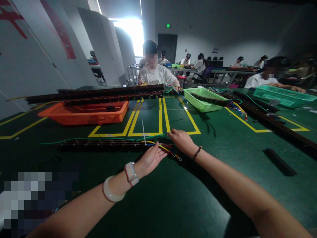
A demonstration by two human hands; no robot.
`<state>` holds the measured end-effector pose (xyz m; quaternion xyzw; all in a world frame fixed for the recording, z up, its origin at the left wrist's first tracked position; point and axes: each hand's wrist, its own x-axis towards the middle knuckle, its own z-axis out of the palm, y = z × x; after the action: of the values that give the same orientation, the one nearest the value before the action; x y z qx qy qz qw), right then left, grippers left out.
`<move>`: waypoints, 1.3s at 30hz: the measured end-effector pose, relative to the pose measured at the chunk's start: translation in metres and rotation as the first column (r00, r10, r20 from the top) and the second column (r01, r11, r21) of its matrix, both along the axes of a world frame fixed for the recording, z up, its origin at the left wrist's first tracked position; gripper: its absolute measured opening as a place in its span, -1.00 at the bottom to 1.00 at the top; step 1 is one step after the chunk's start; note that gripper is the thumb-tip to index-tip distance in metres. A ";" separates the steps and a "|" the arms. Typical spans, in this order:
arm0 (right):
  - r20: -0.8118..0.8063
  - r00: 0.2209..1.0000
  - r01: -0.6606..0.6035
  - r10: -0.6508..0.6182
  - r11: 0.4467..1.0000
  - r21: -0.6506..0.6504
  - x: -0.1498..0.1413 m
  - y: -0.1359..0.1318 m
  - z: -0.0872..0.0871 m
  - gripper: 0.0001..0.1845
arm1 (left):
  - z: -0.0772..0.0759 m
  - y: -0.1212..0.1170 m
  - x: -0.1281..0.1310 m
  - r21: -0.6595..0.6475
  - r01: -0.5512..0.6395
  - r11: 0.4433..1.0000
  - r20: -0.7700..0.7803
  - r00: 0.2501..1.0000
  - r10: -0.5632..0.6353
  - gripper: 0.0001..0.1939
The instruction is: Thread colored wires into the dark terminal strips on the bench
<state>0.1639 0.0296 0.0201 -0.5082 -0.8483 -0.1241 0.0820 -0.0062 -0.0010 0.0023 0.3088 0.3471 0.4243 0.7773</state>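
A long dark terminal strip (104,144) lies across the green table in front of me. A bundle of coloured wires (163,147) comes off its right end, and a green wire (81,140) runs along its top. My left hand (151,158) is closed around the wire bundle at the strip's right end. My right hand (181,141) rests just right of it, fingers curled onto the same wires. A white cable tie (143,131) lies on the table behind the strip.
An orange basket (86,113) sits at the back left with long dark strips (99,92) behind it. A green basket (203,99) stands at the back right, a teal one (282,96) farther right. Yellow tape lines (160,115) mark the table. People work at the tables beyond.
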 end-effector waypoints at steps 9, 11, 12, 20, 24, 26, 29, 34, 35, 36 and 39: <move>0.007 0.998 -0.058 0.058 0.998 -0.026 0.001 0.005 -0.011 -0.76 | -0.001 0.003 -0.003 0.006 0.053 0.999 0.022 0.998 -0.053 -0.75; -0.043 0.999 -0.020 0.018 0.999 -0.050 0.002 -0.001 -0.003 -0.76 | -0.002 0.004 -0.003 -0.002 0.067 0.998 0.029 0.997 -0.067 -0.72; -0.071 0.997 0.000 -0.004 0.998 -0.063 0.002 -0.005 0.002 -0.76 | -0.002 0.004 -0.003 -0.005 0.064 0.998 0.037 0.997 -0.064 -0.72; -0.026 1.000 -0.001 -0.003 0.989 -0.146 -0.014 -0.046 0.020 -0.66 | -0.001 0.001 -0.003 -0.024 0.020 1.000 0.056 0.998 -0.018 -0.74; 0.053 0.998 -0.014 0.019 0.995 -0.097 -0.019 -0.044 0.010 -0.75 | 0.000 0.006 -0.004 -0.040 0.075 0.996 0.071 0.995 -0.072 -0.70; 0.060 0.998 -0.004 0.008 0.997 -0.079 -0.019 -0.040 0.007 -0.76 | -0.002 0.011 -0.005 -0.037 0.096 0.995 0.072 0.993 -0.093 -0.70; 0.059 0.998 0.005 0.000 0.996 -0.086 -0.019 -0.037 0.006 -0.76 | -0.004 0.015 -0.005 -0.018 0.105 0.994 0.083 0.991 -0.103 -0.71; 0.017 0.998 0.069 -0.068 0.994 -0.089 -0.015 -0.036 0.013 -0.77 | -0.003 0.008 -0.003 0.001 0.041 0.999 0.054 0.998 -0.041 -0.78; -0.004 0.996 0.083 -0.084 0.992 -0.092 -0.014 -0.036 0.015 -0.77 | -0.002 0.006 -0.003 0.012 0.033 0.999 0.042 0.999 -0.034 -0.80; -0.028 0.995 0.088 -0.091 0.991 -0.098 -0.013 -0.035 0.017 -0.77 | -0.001 0.004 -0.002 0.021 0.037 0.999 0.030 0.999 -0.037 -0.81; -0.085 0.995 0.048 -0.059 0.991 -0.128 -0.008 -0.034 0.020 -0.81 | 0.002 0.001 -0.003 0.028 0.068 0.997 0.007 0.998 -0.068 -0.83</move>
<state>0.1558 -0.0042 0.0401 -0.5399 -0.8360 -0.0496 0.0840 -0.0091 -0.0002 0.0039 0.3296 0.3273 0.4038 0.7881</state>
